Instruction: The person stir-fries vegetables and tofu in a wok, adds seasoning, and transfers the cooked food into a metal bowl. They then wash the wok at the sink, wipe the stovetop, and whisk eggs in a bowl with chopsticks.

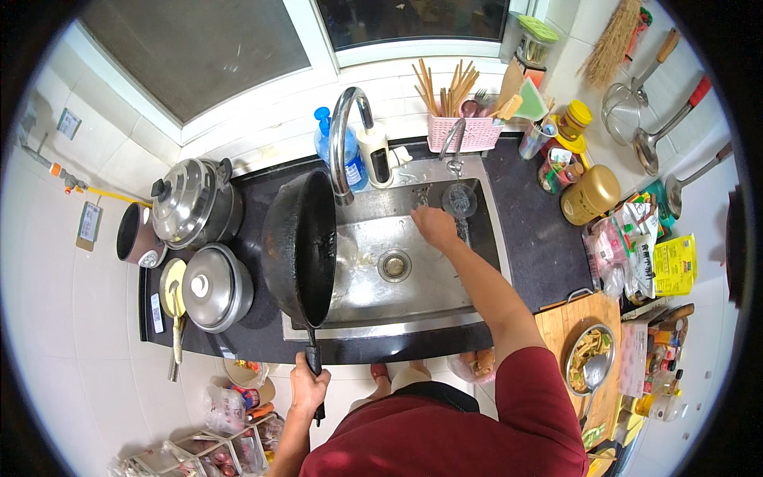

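Where the dark worktop (524,238) runs beneath the window, it carries every item listed, largest first.

Sink (445,298): stainless basin set into the worktop, drain at its middle, curved tap (343,135) arching over its back edge.

Wok (300,246): black, long-handled, tipped up on edge at the sink's left rim with its hollow facing the basin, a position that would let any liquid run off toward the drain. The left hand (308,385) is wrapped tight around the handle end, low in the view, holding the pan up at that tilt.

Lidded steel pots (195,203), (214,286): two, standing left of the wok, lids on, clear of the sink.

Cutting board (576,334): wooden, right of the sink, bearing a metal dish of food (590,358) with a ladle resting in it.

Pink basket (475,133): at the back edge behind the sink, chopsticks and utensils standing upright in it.

Blue bottle (350,159): beside the tap base, within reach of the basin.

Scrubber (458,200): dark and round, on the sink's back right ledge. The right hand (435,226) reaches across the basin and lies just beside it, fingers bent downward; whether they grip anything cannot be told.
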